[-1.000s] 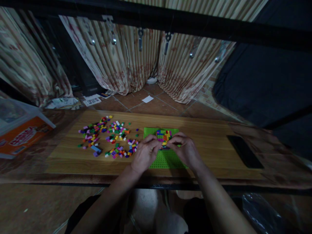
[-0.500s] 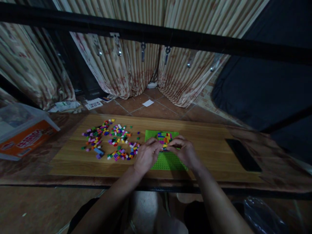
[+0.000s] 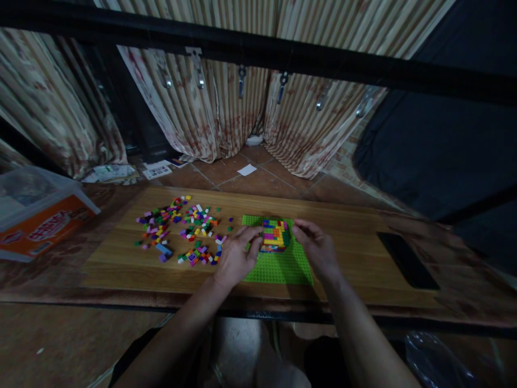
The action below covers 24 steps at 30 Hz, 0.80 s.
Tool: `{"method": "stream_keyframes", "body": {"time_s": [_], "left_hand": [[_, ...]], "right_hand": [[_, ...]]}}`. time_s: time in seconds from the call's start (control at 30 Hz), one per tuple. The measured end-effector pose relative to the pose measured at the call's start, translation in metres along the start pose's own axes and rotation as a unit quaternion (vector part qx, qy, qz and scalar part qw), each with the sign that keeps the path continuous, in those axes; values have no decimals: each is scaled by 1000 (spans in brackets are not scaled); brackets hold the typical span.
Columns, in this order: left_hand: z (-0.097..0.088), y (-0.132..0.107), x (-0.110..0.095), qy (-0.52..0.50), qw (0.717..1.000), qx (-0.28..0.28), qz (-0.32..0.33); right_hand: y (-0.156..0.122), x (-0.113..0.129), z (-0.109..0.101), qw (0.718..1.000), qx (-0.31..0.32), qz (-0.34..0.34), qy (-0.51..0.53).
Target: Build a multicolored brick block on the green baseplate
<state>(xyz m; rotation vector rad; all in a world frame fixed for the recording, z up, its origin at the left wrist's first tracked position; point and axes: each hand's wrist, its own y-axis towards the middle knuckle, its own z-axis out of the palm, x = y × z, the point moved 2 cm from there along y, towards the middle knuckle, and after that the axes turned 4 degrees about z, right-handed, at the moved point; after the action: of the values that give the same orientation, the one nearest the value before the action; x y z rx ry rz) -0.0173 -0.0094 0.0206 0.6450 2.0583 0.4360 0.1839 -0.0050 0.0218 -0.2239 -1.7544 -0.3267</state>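
Observation:
A multicoloured block built of toy bricks (image 3: 276,235) stands on a green studded baseplate (image 3: 278,268). Its top shows yellow, red, orange, blue and magenta bricks, with green along the right side. My left hand (image 3: 238,256) is at the block's left side, thumb and fingers apart; whether the fingertips touch it I cannot tell. To the right of the block, over the baseplate's edge, my right hand (image 3: 319,250) is held clear of it, fingers loosely bent and apart, with nothing visible in them.
Loose toy bricks (image 3: 197,231) lie scattered in clusters on the left of the wooden board (image 3: 347,231). A dark flat slab (image 3: 407,260) rests at the right end. Far left stands a clear plastic bin (image 3: 48,215) with an orange label. A dark bar (image 3: 258,46) crosses above.
Both hands were together at the block's front, fingertips pinched. They have parted, left hand to the left and right hand to the right, uncovering the block's top and front.

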Motion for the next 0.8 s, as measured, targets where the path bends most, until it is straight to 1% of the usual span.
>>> {"method": "stream_keyframes", "body": {"time_s": [0.13,0.3,0.4,0.5,0.57,0.63,0.73,0.8], "left_hand": [[-1,1,7,-10,999,-22,-37],[4,0,11,-54,995,-2,-79],[6,0,10,-61,993,10,-96],[2,0,11,-55,992,7,-110],[-5,1,15,-54,991,-6,-125],[-17,2,23,-61,987,-30,-142],[-40,1,41,-80,976,-95,-177],[-57,0,53,-98,964,-147,-197]], "right_hand": [[-6,-7,14,998,36,-19,-48],[-11,-10,27,992,50,6,-114],[-11,-13,33,993,54,30,-102],[-10,-18,36,995,52,52,-70],[-9,-22,37,995,39,57,-66],[-9,-24,36,996,28,60,-67],[-7,-25,35,996,31,55,-70],[-7,-26,33,994,57,51,-76]]}}
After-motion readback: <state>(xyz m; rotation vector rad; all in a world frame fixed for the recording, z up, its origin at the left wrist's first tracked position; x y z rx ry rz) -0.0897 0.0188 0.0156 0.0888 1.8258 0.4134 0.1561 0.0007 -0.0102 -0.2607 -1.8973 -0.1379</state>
